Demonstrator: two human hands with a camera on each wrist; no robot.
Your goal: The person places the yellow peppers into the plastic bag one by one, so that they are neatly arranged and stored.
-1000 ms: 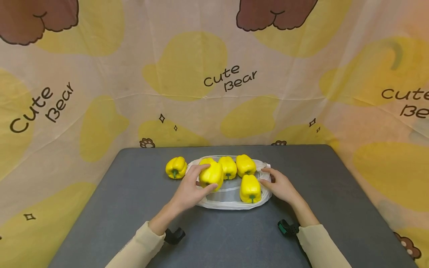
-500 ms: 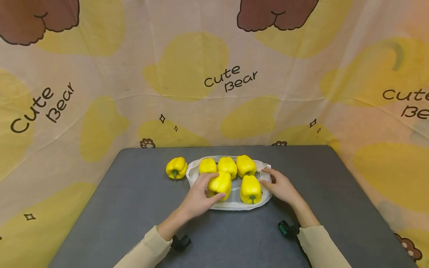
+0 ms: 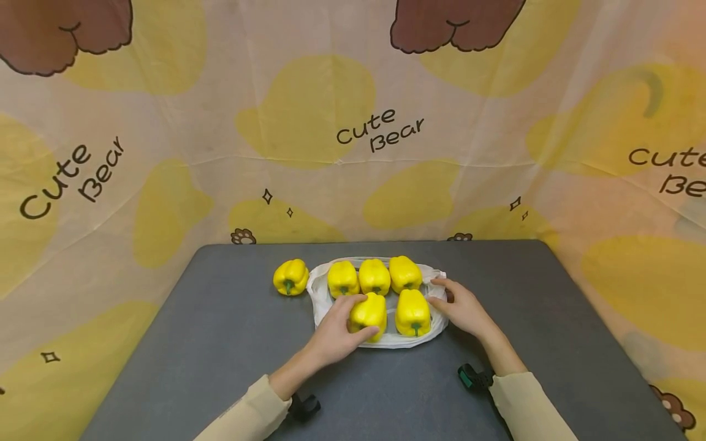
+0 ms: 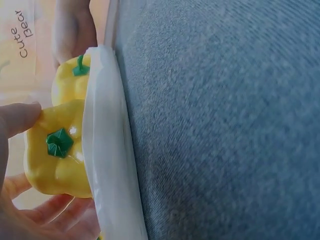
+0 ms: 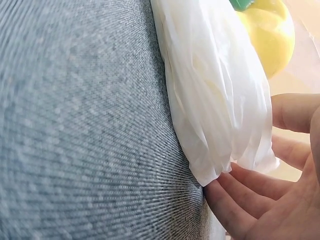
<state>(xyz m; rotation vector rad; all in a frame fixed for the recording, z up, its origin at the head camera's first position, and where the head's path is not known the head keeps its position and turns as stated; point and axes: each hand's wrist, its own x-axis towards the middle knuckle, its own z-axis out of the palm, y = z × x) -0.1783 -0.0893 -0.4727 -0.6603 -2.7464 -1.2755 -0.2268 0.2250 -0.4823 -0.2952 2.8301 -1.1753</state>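
My left hand [image 3: 335,331] grips a yellow bell pepper [image 3: 371,315] in the front of a white plastic bag [image 3: 317,294], thumb on the near side. The left wrist view shows that pepper's green stem [image 4: 59,143] facing the camera, with the bag's rolled edge [image 4: 107,145] covering its lower side. At the bag's right end my right hand [image 3: 464,306] holds the rim, thumb on the inner side and fingers outside against the crumpled plastic [image 5: 215,95]. Beside the gripped pepper, a second bell pepper [image 3: 412,311] lies front right in the bag.
Along the back of the bag sit three more peppers in a row, the leftmost pepper [image 3: 343,277] nearest the left rim. Another pepper [image 3: 290,277] lies outside, left of the bag, on the grey table [image 3: 231,318]. A printed cloth [image 3: 309,110] hangs behind the table.
My left hand has brought its pepper right and nearer, down into the bag's front, uncovering the back-left pepper. My right hand has stayed at the rim.
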